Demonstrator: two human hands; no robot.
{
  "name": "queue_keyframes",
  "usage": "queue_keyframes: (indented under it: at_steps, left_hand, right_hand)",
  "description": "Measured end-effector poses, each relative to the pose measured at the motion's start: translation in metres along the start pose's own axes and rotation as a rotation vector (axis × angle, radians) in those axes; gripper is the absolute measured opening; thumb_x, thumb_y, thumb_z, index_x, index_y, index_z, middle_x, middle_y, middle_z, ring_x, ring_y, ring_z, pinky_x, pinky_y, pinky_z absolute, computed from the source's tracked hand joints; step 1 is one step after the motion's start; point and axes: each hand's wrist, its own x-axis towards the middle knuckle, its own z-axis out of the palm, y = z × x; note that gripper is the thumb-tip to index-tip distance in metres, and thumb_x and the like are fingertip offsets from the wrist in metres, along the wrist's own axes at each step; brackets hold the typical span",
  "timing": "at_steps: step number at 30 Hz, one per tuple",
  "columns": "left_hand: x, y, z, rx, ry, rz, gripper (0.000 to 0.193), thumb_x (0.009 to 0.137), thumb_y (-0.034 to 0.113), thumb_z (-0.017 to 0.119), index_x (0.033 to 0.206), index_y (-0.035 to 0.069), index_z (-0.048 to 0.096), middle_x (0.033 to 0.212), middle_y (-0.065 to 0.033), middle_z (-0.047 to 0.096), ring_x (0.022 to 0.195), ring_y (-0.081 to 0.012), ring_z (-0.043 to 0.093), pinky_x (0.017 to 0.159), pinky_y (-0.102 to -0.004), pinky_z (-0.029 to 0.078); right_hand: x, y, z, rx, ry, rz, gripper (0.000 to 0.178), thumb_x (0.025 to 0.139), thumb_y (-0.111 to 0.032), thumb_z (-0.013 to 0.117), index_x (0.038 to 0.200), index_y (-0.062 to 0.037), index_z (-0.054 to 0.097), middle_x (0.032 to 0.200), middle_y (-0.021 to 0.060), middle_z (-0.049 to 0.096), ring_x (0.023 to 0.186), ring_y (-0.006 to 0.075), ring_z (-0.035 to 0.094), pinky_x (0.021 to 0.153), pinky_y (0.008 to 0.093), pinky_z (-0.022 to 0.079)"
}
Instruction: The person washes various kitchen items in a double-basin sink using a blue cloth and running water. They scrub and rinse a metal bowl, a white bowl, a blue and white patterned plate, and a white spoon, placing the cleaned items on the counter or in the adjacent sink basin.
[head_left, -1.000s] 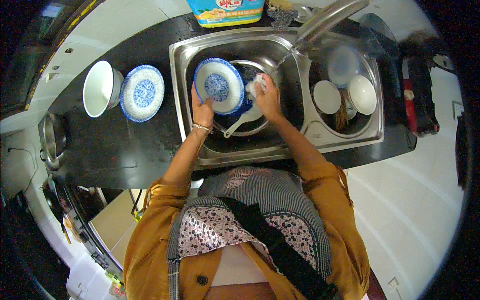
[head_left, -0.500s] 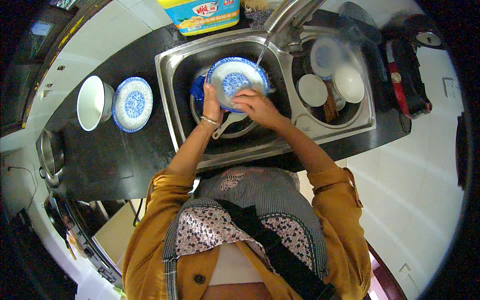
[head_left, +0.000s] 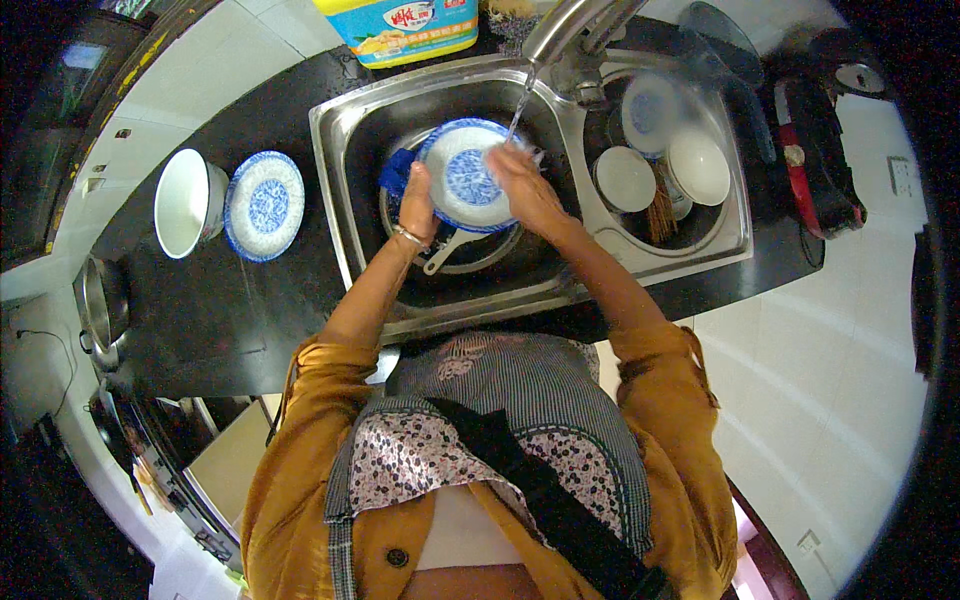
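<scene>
A blue-and-white plate [head_left: 468,180] is held tilted over the large sink basin, under a thin stream of water from the tap [head_left: 560,40]. My left hand [head_left: 417,205] grips its left edge, thumb on the rim and the other fingers hidden beneath. Blurred by motion, my right hand [head_left: 525,188] lies against the plate's right side, where the water falls. Below the plate, a pale handle [head_left: 452,252] sticks out over a round metal vessel in the basin. Something blue and crumpled [head_left: 396,172], perhaps a cloth, shows beside my left hand.
On the counter at left stand a white bowl [head_left: 182,205] and another blue-and-white plate [head_left: 265,207]. The small right basin [head_left: 690,228] holds bowls, a plate and chopsticks [head_left: 661,212]. A yellow-and-blue jug [head_left: 415,40] stands behind the sink. A red-and-black object [head_left: 800,160] lies at right.
My right hand has moved up and right, from the plate's lower face to its right edge near the water. The plate has shifted slightly downward; my left hand still holds it.
</scene>
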Motion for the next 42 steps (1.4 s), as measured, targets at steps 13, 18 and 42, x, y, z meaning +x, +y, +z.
queue_keyframes:
  at_steps: [13,18,42]
  left_hand:
    - [0.019,0.029,0.017,-0.032,-0.051,-0.382,0.068,0.08,0.065,0.029,0.112,0.009,0.05,0.103,-0.0079,0.058,0.086,-0.0205,0.06,0.062,-0.0333,0.051]
    - [0.042,0.008,0.006,0.476,-0.139,-0.004,0.069,0.08,0.066,0.028,0.136,0.026,0.02,0.139,-0.0111,0.02,0.125,-0.0324,0.022,0.093,-0.056,0.025]
    - [-0.006,0.052,-0.013,-0.105,-0.246,-0.188,0.038,0.08,0.024,0.061,0.109,0.001,0.053,0.097,-0.007,0.061,0.084,-0.0159,0.06,0.073,-0.0302,0.05]
  right_hand:
    - [-0.022,-0.054,-0.035,0.034,0.007,-0.067,0.034,0.072,-0.012,0.064,0.102,-0.0006,0.056,0.101,0.0089,0.055,0.092,0.0231,0.053,0.077,0.0324,0.045]
    - [-0.024,-0.052,-0.057,1.037,0.087,0.621,0.03,0.076,-0.01,0.06,0.103,0.0024,0.056,0.095,0.0079,0.06,0.086,0.0144,0.055,0.076,0.0285,0.043]
    - [0.04,0.033,-0.093,0.008,0.805,0.545,0.029,0.078,-0.024,0.056,0.097,-0.0022,0.05,0.079,0.0158,0.059,0.067,0.0292,0.057,0.064,0.037,0.045]
